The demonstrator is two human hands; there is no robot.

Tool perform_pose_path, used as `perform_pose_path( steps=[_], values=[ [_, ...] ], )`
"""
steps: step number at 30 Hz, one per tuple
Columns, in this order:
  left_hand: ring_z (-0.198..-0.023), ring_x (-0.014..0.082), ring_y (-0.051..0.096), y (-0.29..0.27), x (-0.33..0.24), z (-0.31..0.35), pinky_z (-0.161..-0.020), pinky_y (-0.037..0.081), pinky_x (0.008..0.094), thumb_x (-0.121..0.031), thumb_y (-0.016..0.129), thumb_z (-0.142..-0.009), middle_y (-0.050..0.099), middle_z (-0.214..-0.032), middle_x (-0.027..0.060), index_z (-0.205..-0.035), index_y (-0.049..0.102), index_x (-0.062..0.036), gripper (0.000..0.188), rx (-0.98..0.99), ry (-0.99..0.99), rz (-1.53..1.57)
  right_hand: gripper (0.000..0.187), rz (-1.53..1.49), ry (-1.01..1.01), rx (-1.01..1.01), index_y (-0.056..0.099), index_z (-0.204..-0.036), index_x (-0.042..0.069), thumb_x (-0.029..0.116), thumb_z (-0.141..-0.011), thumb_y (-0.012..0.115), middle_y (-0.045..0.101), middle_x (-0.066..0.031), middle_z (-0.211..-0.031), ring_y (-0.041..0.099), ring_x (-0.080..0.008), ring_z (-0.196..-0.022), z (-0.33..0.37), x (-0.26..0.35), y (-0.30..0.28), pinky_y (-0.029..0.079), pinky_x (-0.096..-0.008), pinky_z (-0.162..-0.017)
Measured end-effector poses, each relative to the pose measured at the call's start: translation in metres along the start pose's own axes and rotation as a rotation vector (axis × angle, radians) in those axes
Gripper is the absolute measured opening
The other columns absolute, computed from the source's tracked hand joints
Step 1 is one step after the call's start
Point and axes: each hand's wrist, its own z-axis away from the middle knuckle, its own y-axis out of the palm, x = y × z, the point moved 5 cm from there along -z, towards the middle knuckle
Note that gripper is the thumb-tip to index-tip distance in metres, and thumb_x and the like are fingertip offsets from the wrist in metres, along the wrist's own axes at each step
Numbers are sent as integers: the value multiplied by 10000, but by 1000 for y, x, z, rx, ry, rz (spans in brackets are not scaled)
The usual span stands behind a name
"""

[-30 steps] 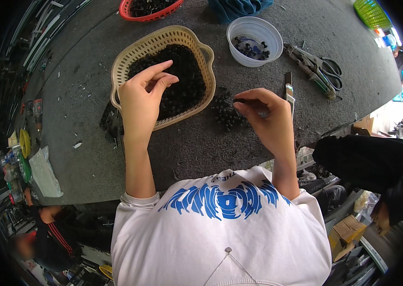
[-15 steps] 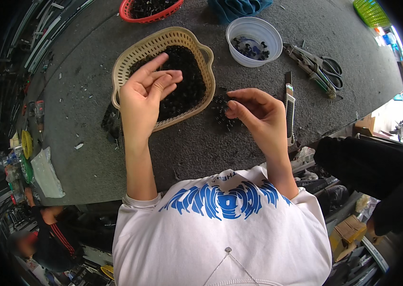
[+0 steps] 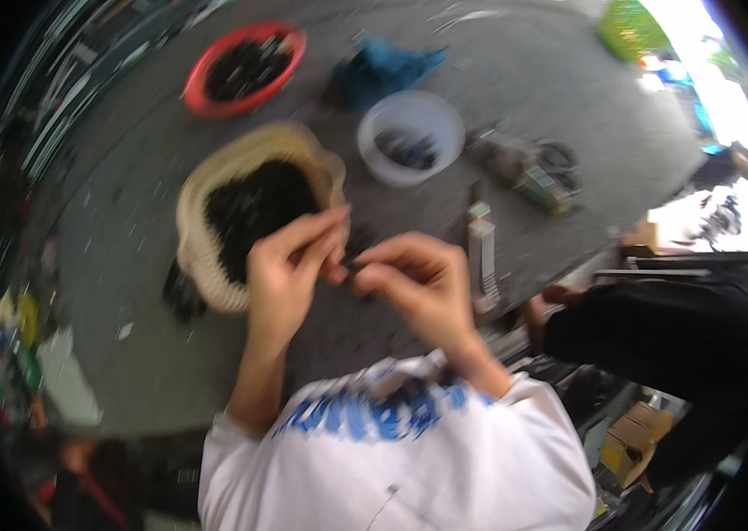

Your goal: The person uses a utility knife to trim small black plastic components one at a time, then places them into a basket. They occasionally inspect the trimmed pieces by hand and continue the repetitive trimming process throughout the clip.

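The frame is smeared by motion. My left hand (image 3: 290, 270) is in front of the near right side of a beige woven-pattern plastic basket (image 3: 192, 226). Its fingertips are pressed together, and what they hold, if anything, cannot be made out. Close beside it, my right hand (image 3: 423, 283) pinches a small dark piece (image 3: 352, 267) between thumb and forefinger. The two sets of fingertips nearly meet. Many small black pieces (image 3: 254, 208) fill the basket's bottom. Behind the fingers, a few more dark bits (image 3: 361, 237) lie on the grey tabletop.
Beyond my hands stands a translucent bowl (image 3: 452, 133) holding some dark pieces. A red basket (image 3: 200, 96) and a blue cloth (image 3: 387, 71) lie farther back. Rightward are a utility knife (image 3: 483, 252) and blurred hand tools (image 3: 520, 168). A person in black (image 3: 657, 327) is at the right edge.
My left hand has moved from over the basket toward my right hand, its fingers drawing together. The hands now nearly meet. The whole view has shifted and blurred.
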Motion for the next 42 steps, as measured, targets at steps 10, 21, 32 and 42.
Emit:
perform_pose_path(
  steps=[10, 21, 32, 42],
  values=[
    [-883, 151, 652, 10, 8, 7, -777, 510, 263, -14, 621, -951, 702, -976, 134, -938, 689, 79, 117, -26, 73, -180, 144, -220, -110, 93, 667, -1009, -36, 73, -924, 709, 676, -31, -900, 629, -75, -827, -6, -8, 1, 520, -233, -752],
    [-967, 182, 628, 5, 32, 11, -850, 511, 287, -139, 640, -985, 659, -1136, 117, -1095, 694, 30, 209, 55, 53, 30, 170, -315, -167, 118, 659, -1000, -33, 124, -945, 694, 673, -42, -890, 626, -80, -792, -4, -8, 3, 521, -234, -729],
    [-940, 197, 641, 3, 25, 22, -875, 505, 317, -41, 643, -954, 696, -1023, 117, -1008, 668, 39, 99, -57, 374, -111, 110, -10, -358, 1, 599, -899, -31, -21, -888, 708, 637, -76, -984, 640, -124, -903, 7, 1, 12, 537, -280, -822],
    [-794, 72, 473, 21, 18, 42, -734, 399, 242, -70, 561, -1007, 474, -836, -8, -868, 433, -62, 189, -221, 431, -1, 130, 141, -620, -140, 565, -860, -36, -40, -878, 693, 678, -169, -1122, 685, -198, -971, 17, 4, 32, 554, -303, -805]
  ],
)
